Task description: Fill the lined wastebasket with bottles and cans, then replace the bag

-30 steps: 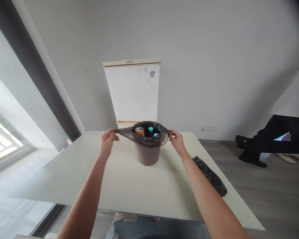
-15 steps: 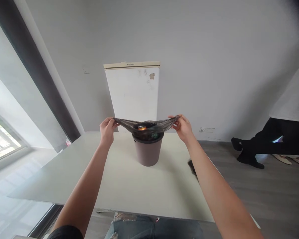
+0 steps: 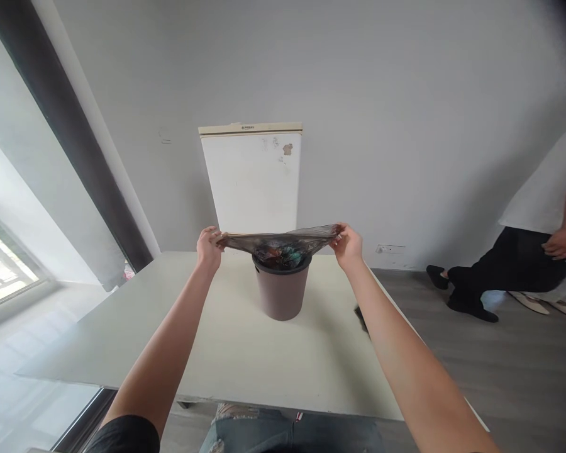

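A thin black trash bag point(image 3: 245, 243) is stretched sideways above a mauve trash can point(image 3: 283, 292) with a dark rim, which stands upright on a white table point(image 3: 245, 365). My left hand point(image 3: 210, 249) is closed on the bag's left edge. On the other side, my right hand point(image 3: 348, 245) pinches its right edge. Through the sheer plastic, orange-brown and green items show dimly inside the can; their kind cannot be made out.
Behind the table a white fridge point(image 3: 255, 182) stands against the grey wall. A small dark object point(image 3: 361, 318) lies by my right forearm, partly hidden. At the right, a person point(image 3: 532, 214) in a white top and black trousers is near the wall. A window point(image 3: 4, 264) is at the left.
The bag's near edge has risen and now covers the orange can that showed in the opening. My left hand has shifted slightly inward. More of the person's arm and hand shows at right.
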### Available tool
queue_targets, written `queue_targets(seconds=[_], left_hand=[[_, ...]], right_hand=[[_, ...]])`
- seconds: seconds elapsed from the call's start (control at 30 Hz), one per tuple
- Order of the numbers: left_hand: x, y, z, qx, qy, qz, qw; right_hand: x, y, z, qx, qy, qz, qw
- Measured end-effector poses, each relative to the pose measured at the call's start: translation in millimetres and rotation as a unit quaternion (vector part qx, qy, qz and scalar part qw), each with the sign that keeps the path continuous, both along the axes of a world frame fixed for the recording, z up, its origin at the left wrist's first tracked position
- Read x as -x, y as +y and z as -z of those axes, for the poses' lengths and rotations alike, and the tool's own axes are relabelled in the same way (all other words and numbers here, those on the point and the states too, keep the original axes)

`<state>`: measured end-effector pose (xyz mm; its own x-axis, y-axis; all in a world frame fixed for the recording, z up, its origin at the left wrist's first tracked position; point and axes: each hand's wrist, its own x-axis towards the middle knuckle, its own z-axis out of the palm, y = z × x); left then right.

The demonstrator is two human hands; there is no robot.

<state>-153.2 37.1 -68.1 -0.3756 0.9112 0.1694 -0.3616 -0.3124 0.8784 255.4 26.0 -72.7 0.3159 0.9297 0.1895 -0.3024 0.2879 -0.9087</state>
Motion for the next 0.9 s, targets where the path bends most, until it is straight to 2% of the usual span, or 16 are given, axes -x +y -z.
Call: queue_targets(seconds=[0.07, 0.17, 0.27, 0.33, 0.4, 0.5, 0.7, 0.8, 0.9], left_hand=[[5, 2, 3.4, 0.07, 0.0, 0.032, 0.997], [8, 5, 2.2, 0.157, 0.012, 0.101, 0.982], [0, 8, -6.1, 0.196, 0.11, 0.19, 0.956], [-8, 11, -11.7, 0.192, 0.191, 0.231, 0.935], [-15, 13, -15.5, 0.164, 0.232, 0.236, 0.929], [-23, 14, -18.5, 0.092, 0.259, 0.212, 0.938], [-31, 6, -25.8, -0.091, 0.274, 0.132, 0.948], [-33, -1, -26.7, -0.15, 0.275, 0.107, 0.944], [-30, -11, -22.5, -0.175, 0.277, 0.087, 0.941]], right_hand=[[-5, 5, 3.5, 0.064, -0.028, 0.012, 0.997], [-3, 16, 2.8, 0.151, -0.09, -0.012, 0.984], [11, 27, -4.6, 0.188, -0.167, -0.06, 0.966], [22, 35, -11.2, 0.19, -0.226, -0.087, 0.952], [32, 41, -18.1, 0.17, -0.279, -0.093, 0.941], [39, 49, -28.4, 0.109, -0.328, -0.059, 0.936], [41, 50, -36.0, -0.01, -0.334, 0.013, 0.943], [36, 43, -31.0, -0.02, -0.328, -0.002, 0.944], [28, 31, -25.9, -0.023, -0.329, -0.055, 0.942]])
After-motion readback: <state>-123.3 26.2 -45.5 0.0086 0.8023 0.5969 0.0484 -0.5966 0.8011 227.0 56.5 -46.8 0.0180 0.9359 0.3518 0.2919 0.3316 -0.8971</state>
